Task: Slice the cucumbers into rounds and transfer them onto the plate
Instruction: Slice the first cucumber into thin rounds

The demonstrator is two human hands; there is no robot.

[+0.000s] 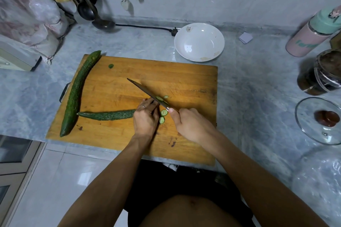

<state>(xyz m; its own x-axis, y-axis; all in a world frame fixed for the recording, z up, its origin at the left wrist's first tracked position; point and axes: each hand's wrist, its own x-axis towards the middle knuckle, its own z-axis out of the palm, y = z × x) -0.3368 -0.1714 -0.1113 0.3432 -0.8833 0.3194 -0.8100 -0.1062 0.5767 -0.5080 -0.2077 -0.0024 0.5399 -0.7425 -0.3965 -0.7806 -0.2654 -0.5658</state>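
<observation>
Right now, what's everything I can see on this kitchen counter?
cutting board: one, wooden, centre of the counter
whole cucumber: one, dark green, along the board's left edge
cucumber being cut: one, green, lying across the board's near part
slices: a few, pale green, by the blade
knife: one, dark blade, angled over the cut end
plate: one, white, no slices in it, behind the board
ladles: dark, back left
bottle: one, pink and mint, right
glass lid: one, brown knob, right
left hand: holds the cucumber
right hand: grips the knife
</observation>
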